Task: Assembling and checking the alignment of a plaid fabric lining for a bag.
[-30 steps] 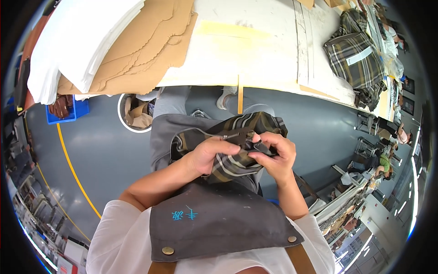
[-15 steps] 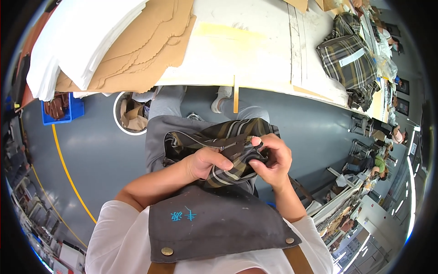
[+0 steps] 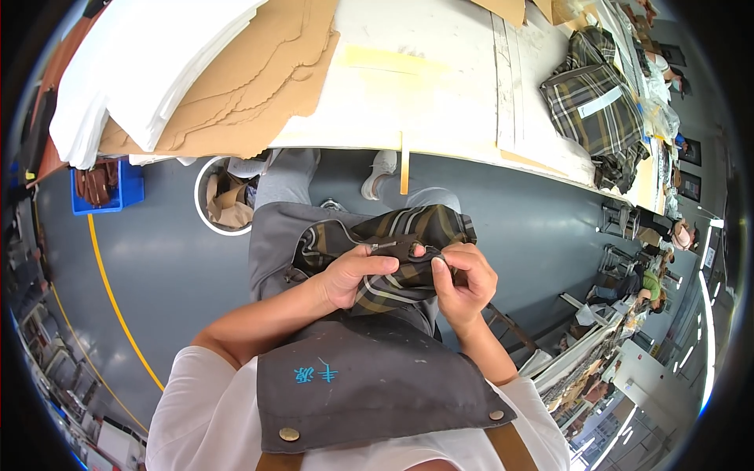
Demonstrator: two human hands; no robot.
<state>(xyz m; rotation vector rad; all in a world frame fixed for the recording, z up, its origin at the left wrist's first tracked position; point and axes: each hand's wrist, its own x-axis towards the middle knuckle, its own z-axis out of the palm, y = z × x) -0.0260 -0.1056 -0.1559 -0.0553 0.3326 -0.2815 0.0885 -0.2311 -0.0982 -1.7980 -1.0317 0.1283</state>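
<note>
Across my lap, over the grey apron (image 3: 377,377), lies a plaid fabric bag (image 3: 420,222) in dark green, black and tan with white stripes. Its zipper (image 3: 383,246) curves along the opening on the left. My left hand (image 3: 345,279) grips the bag beside the zipper, thumb on top; a fingertip pokes up near a dark strip at the zipper's right end. With thumb and index finger together, my right hand (image 3: 466,282) pinches the dark edge just right of that fingertip. Any small piece inside the pinch is too small to make out.
Ahead stands a white worktable (image 3: 440,118) with white sheets (image 3: 157,71) and brown paper pieces (image 3: 267,86) at left. More plaid bags (image 3: 601,106) lie at its right. Below are a scrap bin (image 3: 201,206) and blue crate (image 3: 129,191); people sit far right.
My right hand has closed from a looser, spread hold into a tight pinch at the bag's edge. The bag's opening and zipper have shifted slightly right.
</note>
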